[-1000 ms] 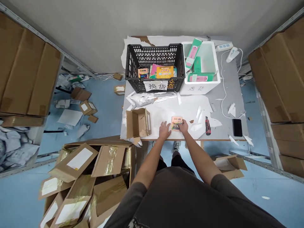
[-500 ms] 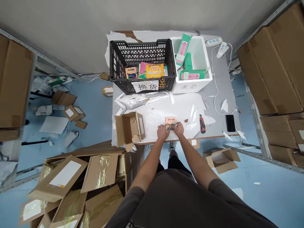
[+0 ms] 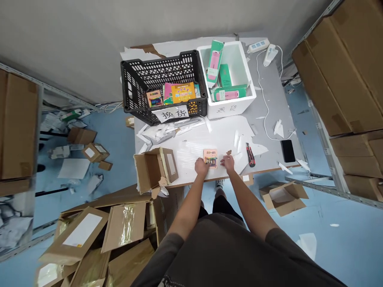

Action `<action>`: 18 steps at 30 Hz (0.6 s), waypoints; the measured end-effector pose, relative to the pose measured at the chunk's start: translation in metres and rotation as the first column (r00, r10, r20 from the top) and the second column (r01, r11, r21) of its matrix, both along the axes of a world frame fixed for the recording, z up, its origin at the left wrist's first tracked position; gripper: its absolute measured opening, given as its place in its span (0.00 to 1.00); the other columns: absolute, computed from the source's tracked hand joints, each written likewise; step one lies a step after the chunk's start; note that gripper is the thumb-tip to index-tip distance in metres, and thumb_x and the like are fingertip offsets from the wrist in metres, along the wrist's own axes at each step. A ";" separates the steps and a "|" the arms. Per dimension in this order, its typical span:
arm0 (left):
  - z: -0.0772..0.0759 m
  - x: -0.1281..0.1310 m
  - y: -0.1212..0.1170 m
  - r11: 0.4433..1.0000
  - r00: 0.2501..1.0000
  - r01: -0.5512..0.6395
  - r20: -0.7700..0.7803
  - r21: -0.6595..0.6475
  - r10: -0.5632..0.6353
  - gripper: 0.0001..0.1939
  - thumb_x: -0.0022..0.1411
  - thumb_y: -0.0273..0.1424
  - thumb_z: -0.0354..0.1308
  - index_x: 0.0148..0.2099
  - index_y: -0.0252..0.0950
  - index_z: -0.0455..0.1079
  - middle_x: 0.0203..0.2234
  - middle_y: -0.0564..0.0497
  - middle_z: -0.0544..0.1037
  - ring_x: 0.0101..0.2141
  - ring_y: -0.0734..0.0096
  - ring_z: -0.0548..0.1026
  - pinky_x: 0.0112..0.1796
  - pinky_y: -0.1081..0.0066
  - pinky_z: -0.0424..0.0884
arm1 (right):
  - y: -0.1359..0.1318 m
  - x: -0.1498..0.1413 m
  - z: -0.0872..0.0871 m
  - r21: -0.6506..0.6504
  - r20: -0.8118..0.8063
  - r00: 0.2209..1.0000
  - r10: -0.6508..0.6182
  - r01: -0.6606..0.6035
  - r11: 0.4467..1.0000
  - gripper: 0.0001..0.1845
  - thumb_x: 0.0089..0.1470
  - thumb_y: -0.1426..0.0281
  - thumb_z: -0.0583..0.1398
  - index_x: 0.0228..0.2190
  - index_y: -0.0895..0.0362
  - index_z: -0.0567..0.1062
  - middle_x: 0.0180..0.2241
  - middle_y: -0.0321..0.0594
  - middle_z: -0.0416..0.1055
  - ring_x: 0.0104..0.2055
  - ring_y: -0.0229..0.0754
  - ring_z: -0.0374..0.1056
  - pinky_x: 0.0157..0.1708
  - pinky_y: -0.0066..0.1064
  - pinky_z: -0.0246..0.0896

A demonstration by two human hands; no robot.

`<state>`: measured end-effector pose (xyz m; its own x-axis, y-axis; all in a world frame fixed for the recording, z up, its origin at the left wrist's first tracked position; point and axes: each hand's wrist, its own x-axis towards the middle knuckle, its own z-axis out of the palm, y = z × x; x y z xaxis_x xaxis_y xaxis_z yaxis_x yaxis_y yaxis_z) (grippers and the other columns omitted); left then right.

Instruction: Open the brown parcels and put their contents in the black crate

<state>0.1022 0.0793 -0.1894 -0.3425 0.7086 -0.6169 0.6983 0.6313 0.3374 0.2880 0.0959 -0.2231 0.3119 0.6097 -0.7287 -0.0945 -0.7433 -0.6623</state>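
Observation:
A small pink booklet or flat box [image 3: 210, 158] with a colourful picture lies near the table's front edge; I cannot tell which it is. My left hand [image 3: 202, 167] grips its left edge, the thumb over the lower corner. Just right of it, apart from it, is my right hand [image 3: 228, 164], fingers bent and slightly apart with nothing visible in them. Left of my hands stands an opened cardboard box [image 3: 170, 165] on its side. A red and black box cutter [image 3: 250, 154] lies to the right.
A black crate [image 3: 131, 93] with booklets stands at the back, beside a white foam box [image 3: 231, 109] holding green packages. A phone [image 3: 288, 151], paper scraps and a white cable [image 3: 264, 115] lie right. Used cartons [image 3: 86, 235] fill a large box at lower left.
My right hand has let go of the booklet's right side and moved slightly away. My left hand keeps hold of the left edge. The view has shifted and tilted.

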 end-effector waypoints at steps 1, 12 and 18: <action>0.000 -0.001 0.001 1.000 1.000 0.000 0.012 -0.014 0.001 0.25 0.57 0.40 0.75 0.51 0.39 0.68 0.51 0.41 0.79 0.53 0.54 0.77 0.47 0.65 0.70 | -0.001 -0.003 0.001 0.013 0.027 0.999 0.019 -0.019 1.000 0.13 0.54 0.61 0.63 0.39 0.50 0.68 0.24 0.30 0.75 0.20 0.39 0.69 0.26 0.31 0.67; 0.038 -0.023 -0.010 0.951 0.847 -0.235 0.523 0.203 0.098 0.11 0.65 0.32 0.61 0.49 0.38 0.72 0.29 0.55 0.79 0.33 0.67 0.78 0.40 0.68 0.75 | -0.013 -0.035 0.051 0.166 0.027 0.971 0.239 -0.240 0.956 0.28 0.44 0.52 0.68 0.45 0.52 0.75 0.31 0.37 0.78 0.38 0.50 0.76 0.38 0.36 0.70; 0.118 -0.065 -0.005 0.851 0.693 -0.388 0.720 0.353 0.017 0.19 0.66 0.30 0.59 0.59 0.36 0.70 0.40 0.47 0.83 0.37 0.67 0.80 0.44 0.66 0.77 | -0.001 -0.071 0.142 0.489 0.007 0.934 0.358 -0.316 0.813 0.42 0.47 0.54 0.68 0.62 0.53 0.70 0.40 0.40 0.78 0.36 0.45 0.76 0.39 0.36 0.72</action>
